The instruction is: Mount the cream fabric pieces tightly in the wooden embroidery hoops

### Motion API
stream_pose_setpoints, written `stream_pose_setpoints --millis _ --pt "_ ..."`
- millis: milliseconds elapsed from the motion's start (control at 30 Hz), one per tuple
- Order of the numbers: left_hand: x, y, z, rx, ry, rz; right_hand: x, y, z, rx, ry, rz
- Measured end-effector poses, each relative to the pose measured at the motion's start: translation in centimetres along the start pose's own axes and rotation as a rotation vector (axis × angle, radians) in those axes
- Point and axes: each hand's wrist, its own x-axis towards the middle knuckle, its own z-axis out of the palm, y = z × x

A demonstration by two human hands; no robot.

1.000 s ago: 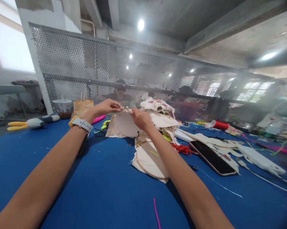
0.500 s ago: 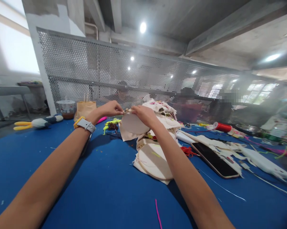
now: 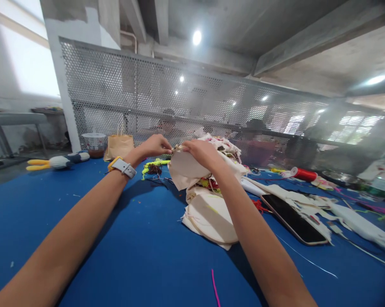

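Note:
An embroidery hoop (image 3: 188, 164) with cream cloth stretched in it is tilted up in front of a fabric pile. My right hand (image 3: 200, 152) grips its upper right rim, fingers curled over the edge. At the hoop's upper left edge, where its fastening seems to be, my left hand (image 3: 156, 146) is closed in a pinch; the exact spot between the fingertips is too small to make out. Below lies a second hooped cloth (image 3: 208, 217) with a few pale yellow stitches. The pile of embroidered cloth (image 3: 227, 147) rises behind my right hand.
On the blue table (image 3: 141, 256) a phone (image 3: 295, 219), cream cloth strips, a white device (image 3: 365, 224) and a red thread spool (image 3: 304, 174) lie to the right. Left stand a paper bag (image 3: 119, 147) and a knitted toy (image 3: 59, 162). A perforated metal screen (image 3: 99, 81) stands behind, with people beyond.
The whole view has shifted slightly, so things sit a little farther right. Both hands stay at the hoop's top edge, with little visible change in grip.

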Motion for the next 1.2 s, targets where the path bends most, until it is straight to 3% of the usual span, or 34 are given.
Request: stream_pose_setpoints --millis 367,600,733,833,1000,1067,1200 --pt "0.8 0.3 1.5 0.069 0.171 0.024 -0.2 0.3 -0.8 -0.012 0.005 0.042" --pt "0.5 2.1 1.9 0.245 0.259 -0.084 -0.1 0.3 -0.9 0.027 0.027 0.111" --pt "0.1 3.1 1.8 0.377 0.316 -0.081 -0.1 0.4 -1.3 0.069 0.062 0.129" --pt "0.3 3.3 1.3 0.34 0.251 -0.064 -0.3 0.6 -1.8 0.102 0.057 0.111" --pt "0.7 2.6 0.3 0.131 -0.045 -0.012 -0.5 0.3 -2.3 0.171 -0.015 0.018" --pt "0.7 2.3 0.2 0.103 -0.042 -0.013 -0.4 0.2 -2.4 0.179 -0.013 0.01" --pt "0.7 1.8 0.6 0.123 0.095 0.012 -0.5 0.3 -2.5 0.182 -0.003 0.04"
